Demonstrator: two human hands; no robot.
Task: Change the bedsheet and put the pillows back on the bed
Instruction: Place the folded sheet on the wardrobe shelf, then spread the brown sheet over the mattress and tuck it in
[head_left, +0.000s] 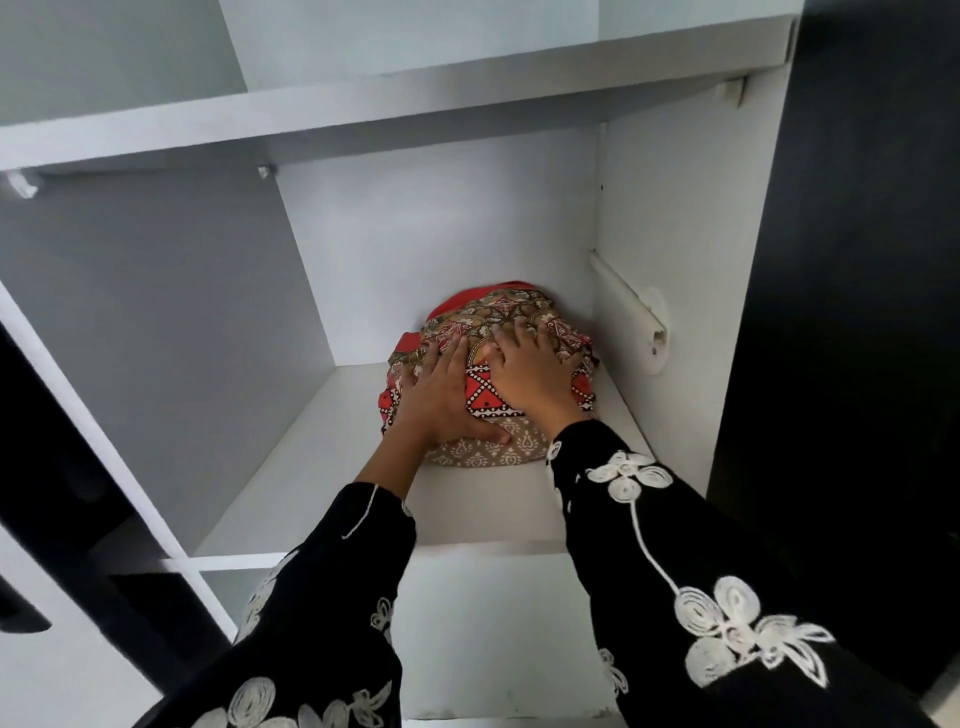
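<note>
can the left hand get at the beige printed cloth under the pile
Probably yes: the left hand lies on the folded red patterned cloth, thumb touching the beige white-printed cloth beneath, whose front edge shows bare on the white shelf.

White wardrobe shelf (311, 499); upper shelf board (363, 109); rail bracket (655, 332) on right wall; dark door (857, 260) at right.

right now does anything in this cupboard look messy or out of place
Only the patterned cloth: it sits on the shelf as a bunched bundle, not a flat fold, under the left hand and right hand.
</note>
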